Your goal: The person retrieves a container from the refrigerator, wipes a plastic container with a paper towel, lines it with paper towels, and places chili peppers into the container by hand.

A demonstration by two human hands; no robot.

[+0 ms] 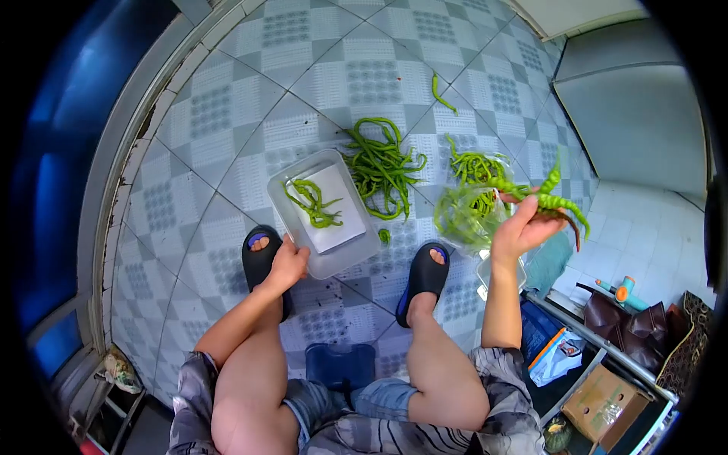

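My right hand (528, 224) is raised at the right with its fingers closed around several long green chili peppers (557, 202); one of them has a dark brown tip. My left hand (290, 262) grips the near left rim of a clear plastic container (356, 262). Inside that container, a few green peppers (315, 205) rest on a white sheet (334, 235). Just right of it, a pile of green peppers (383, 163) lies on the floor. Below my right hand sits a clear plastic bag (462, 220) with more peppers (478, 168) in its mouth.
One pepper (442, 95) lies apart on the tiled floor (250, 98), and a short curled piece (384, 236) is near the container. Black slippers (425, 280) are on my feet. A rack with a cardboard box (599, 406) and brown bags (629, 326) stands at the lower right.
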